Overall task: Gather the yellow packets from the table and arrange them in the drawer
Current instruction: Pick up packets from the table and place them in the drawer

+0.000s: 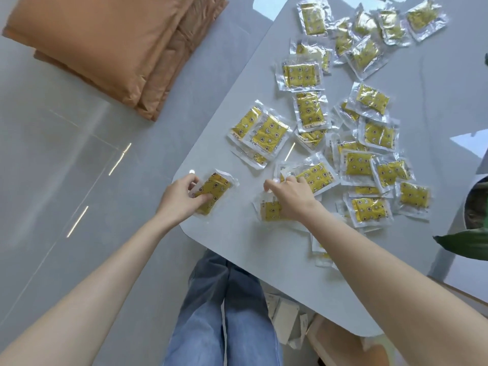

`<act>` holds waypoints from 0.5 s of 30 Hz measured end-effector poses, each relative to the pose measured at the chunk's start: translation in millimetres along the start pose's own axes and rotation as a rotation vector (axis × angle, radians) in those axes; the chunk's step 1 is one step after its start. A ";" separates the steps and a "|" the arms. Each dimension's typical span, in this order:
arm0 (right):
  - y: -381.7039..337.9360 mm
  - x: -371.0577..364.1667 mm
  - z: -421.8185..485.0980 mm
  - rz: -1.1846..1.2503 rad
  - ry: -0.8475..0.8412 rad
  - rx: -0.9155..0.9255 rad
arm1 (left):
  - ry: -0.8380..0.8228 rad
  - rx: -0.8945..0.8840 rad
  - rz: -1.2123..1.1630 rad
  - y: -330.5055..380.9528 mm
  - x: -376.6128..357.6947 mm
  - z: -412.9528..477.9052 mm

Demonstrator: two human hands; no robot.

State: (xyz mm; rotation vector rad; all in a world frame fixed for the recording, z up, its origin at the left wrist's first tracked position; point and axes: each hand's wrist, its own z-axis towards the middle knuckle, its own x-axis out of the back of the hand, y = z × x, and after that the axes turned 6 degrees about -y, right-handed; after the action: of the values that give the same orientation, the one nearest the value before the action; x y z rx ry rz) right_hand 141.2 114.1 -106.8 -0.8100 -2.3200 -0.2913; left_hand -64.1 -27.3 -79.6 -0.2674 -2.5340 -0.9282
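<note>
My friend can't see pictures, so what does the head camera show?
A person's left hand grips a yellow packet at the corner of a grey table, and the right hand reaches among others nearby. Many more packets lie scattered over the table, with orange cushions on the floor.

orange folded cushions (105,48) far left, on glossy grey floor (66,167) | white plant pot (472,184) right edge; green leaf (464,243) just nearer | blue jeans (224,313) near centre | white cartons (285,320) right of jeans

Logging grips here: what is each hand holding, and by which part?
Left hand pinches a packet by its near end. Right hand lies on two packets; a hold cannot be told.
</note>
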 end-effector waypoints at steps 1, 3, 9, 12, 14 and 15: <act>-2.9 -1.9 0.6 -0.007 0.012 -0.006 | 0.011 0.005 -0.018 -0.6 -0.4 -1.6; -7.8 -1.9 2.3 -0.052 0.035 -0.026 | 0.032 0.006 -0.048 -0.7 -2.1 -4.2; -13.8 -1.8 1.5 -0.190 0.108 0.019 | 0.076 0.013 -0.113 -0.4 -3.2 -11.5; -11.0 -4.6 -5.4 -0.165 0.126 0.057 | 0.101 0.017 -0.196 0.7 0.1 -15.1; -8.3 -5.3 -13.0 -0.122 0.137 0.078 | 0.101 0.015 -0.241 2.3 4.2 -20.2; -6.8 -2.5 -18.8 -0.076 0.140 0.072 | 0.102 0.012 -0.252 4.2 6.7 -23.6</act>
State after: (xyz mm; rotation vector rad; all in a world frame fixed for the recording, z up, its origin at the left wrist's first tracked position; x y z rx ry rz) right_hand 148.1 100.1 -94.1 -0.6470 -2.2197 -0.2867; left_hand -61.0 -39.3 -58.0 0.1035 -2.5149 -0.9912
